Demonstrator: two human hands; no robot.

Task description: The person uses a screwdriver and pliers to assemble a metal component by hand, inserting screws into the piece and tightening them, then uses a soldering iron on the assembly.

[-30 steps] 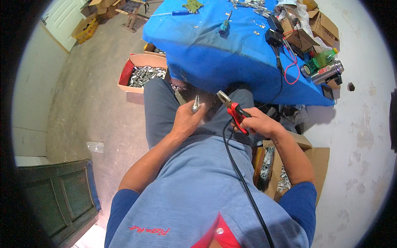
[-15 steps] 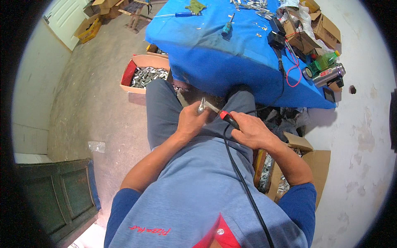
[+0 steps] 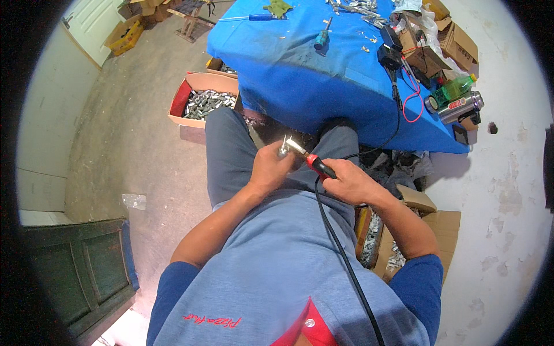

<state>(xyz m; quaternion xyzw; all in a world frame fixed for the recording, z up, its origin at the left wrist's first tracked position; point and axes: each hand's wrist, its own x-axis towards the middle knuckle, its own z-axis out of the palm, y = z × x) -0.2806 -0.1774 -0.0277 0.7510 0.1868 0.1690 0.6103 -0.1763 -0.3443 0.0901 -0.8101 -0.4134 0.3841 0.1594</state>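
Observation:
Above my lap, my left hand (image 3: pixel 269 167) is closed around a small silvery metal piece (image 3: pixel 283 150), whose thin end sticks up past the fingers. My right hand (image 3: pixel 350 181) grips a corded tool (image 3: pixel 317 164) by its red-and-black handle. The tool's shiny metal nose (image 3: pixel 296 146) points up and left, right beside the metal piece; I cannot tell whether they touch. From the tool a black cord (image 3: pixel 339 245) runs down across my shirt. The fingers hide most of the metal piece.
A blue-covered table (image 3: pixel 294 86) stands ahead, with screwdrivers (image 3: pixel 322 39), metal parts (image 3: pixel 358 8) and black power adapters (image 3: pixel 390 56). A thermos (image 3: pixel 461 108) and a green bottle (image 3: pixel 455 88) lie at its right. Boxes of metal parts (image 3: pixel 209 104) sit left and right of my legs.
The tool's nose has tilted up and now lies closer to the tip of the metal piece. Both hands stay nearly in place; the whole view has shifted slightly.

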